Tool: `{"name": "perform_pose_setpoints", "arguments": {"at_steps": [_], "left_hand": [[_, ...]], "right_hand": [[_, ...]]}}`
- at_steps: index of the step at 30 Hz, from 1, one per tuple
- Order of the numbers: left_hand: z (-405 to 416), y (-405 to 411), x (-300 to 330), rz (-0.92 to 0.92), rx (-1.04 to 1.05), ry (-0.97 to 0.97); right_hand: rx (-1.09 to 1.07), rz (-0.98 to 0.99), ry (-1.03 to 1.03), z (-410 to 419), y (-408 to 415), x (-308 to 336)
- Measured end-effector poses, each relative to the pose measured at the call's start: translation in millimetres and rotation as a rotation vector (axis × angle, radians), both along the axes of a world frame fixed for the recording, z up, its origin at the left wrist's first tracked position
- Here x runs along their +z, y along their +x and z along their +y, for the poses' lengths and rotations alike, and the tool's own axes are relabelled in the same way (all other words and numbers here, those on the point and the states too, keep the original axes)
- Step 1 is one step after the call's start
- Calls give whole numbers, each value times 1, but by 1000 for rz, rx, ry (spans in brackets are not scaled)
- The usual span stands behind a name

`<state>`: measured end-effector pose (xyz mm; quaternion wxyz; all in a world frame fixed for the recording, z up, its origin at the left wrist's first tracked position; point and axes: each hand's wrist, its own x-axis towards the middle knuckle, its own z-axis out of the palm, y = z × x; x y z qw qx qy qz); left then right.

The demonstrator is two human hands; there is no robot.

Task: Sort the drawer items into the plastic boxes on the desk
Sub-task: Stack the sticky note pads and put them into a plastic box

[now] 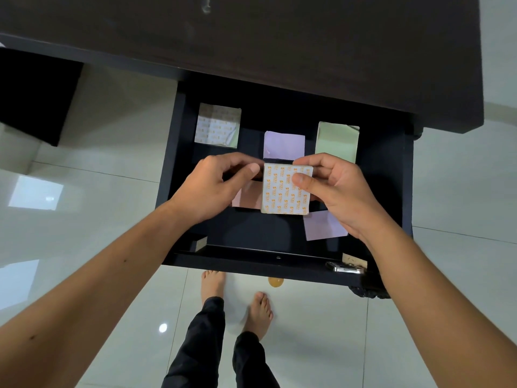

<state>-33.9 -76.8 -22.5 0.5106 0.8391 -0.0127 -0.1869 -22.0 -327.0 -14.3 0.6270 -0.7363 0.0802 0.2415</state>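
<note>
The dark drawer (179,127) is pulled out under the desk (251,37). My right hand (333,189) pinches a white sticky-note pad with orange print (279,191) above the drawer's middle. My left hand (215,183) touches the pad's left edge with its thumb. In the drawer lie another printed pad (216,126) at the back left, a purple pad (284,145), a green pad (337,141), a pink pad (247,196) partly under my left hand, and a purple pad (321,226) at the front right. No plastic boxes are in view.
A silvery metal object (345,267) rests on the drawer's front right edge. The round amber drawer knob (275,282) sticks out at the front. My bare feet (237,298) stand on glossy white floor tiles below the drawer. A dark cabinet (36,93) stands at the left.
</note>
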Motion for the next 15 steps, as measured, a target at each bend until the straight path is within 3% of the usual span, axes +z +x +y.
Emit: {"name": "perform_pose_setpoints", "arguments": {"at_steps": [5, 12, 15], "left_hand": [[0, 1, 6, 20, 41, -174], [-1, 4, 8, 196, 109, -441], [0, 4, 8, 222, 134, -469]], "right_hand": [[-7, -22, 37, 8, 1, 4], [-43, -52, 69, 10, 4, 11], [-168, -187, -152, -6, 7, 5]]}}
